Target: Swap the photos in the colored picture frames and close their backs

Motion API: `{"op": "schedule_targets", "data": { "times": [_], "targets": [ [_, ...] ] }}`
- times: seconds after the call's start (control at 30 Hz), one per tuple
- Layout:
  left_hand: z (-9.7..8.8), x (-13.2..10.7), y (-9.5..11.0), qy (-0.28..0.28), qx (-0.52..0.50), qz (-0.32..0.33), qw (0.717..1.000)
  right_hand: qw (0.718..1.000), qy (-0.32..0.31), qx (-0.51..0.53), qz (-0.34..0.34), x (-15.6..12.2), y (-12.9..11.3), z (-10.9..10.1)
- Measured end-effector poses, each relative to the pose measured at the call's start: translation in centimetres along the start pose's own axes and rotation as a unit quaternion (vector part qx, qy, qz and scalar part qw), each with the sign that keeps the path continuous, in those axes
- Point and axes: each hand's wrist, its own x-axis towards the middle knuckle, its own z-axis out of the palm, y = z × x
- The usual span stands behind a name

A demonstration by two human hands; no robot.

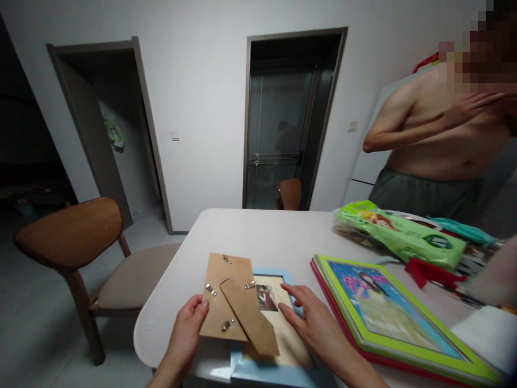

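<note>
My left hand (188, 328) grips the left edge of a brown picture-frame backing board (216, 318), thumb on its face. The board carries several metal clips and a fold-out stand leg (250, 320). It is held over the left part of a light-blue picture frame (278, 373) lying on the table. Inside that frame is a cream sheet (288, 337) with a small photo (266, 298) on it. Over the right side of the frame is my right hand (313, 315), fingers apart and holding nothing; whether its fingertips touch the sheet I cannot tell.
Right of my hand, a green picture frame (343, 302) lies on a red one (323, 280). Behind them are a green packet (404, 231) and other clutter on the white table (242, 229). A wooden chair (72, 231) stands left. A person (436, 129) stands at the far right.
</note>
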Motion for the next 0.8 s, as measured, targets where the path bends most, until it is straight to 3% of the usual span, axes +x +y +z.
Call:
{"op": "schedule_targets", "data": {
  "times": [0.13,0.3,0.4,0.47,0.53,0.6,0.63,0.7,0.77,0.8],
  "targets": [
    [-4.6,-1.2,-0.3,0.023,-0.024,-0.067,0.997,0.995,-0.012,-0.080,0.055,-0.9,3.6,1.5],
    [-7.4,-1.1,-0.7,0.009,0.078,-0.071,0.994,0.994,-0.007,-0.068,0.085,-0.5,4.9,2.1],
    [-8.4,-0.2,-1.2,0.026,0.253,-0.035,0.966,0.986,0.001,0.056,0.155,0.0,4.4,1.1],
    [-8.2,0.2,-1.1,0.070,0.381,0.012,0.922,0.944,-0.033,0.238,0.225,0.0,3.7,0.2],
    [-6.7,0.2,-0.6,0.109,0.449,0.083,0.883,0.861,-0.067,0.431,0.260,-0.2,2.8,-0.7],
    [-3.6,-0.3,0.1,0.109,0.446,0.150,0.876,0.791,-0.070,0.548,0.262,-0.6,1.7,-1.4],
    [-1.4,-0.7,0.4,0.082,0.426,0.169,0.885,0.777,-0.065,0.569,0.261,-0.7,1.1,-1.7],
    [3.3,-1.5,0.9,-0.003,0.392,0.229,0.891,0.777,-0.055,0.571,0.259,-0.8,0.0,-2.1],
    [7.6,-2.1,1.1,-0.100,0.376,0.293,0.873,0.791,-0.047,0.555,0.252,-0.7,-0.8,-2.3],
    [9.3,-2.2,1.2,-0.121,0.380,0.310,0.863,0.799,-0.045,0.546,0.249,-0.6,-1.0,-2.4]
  ]
}}
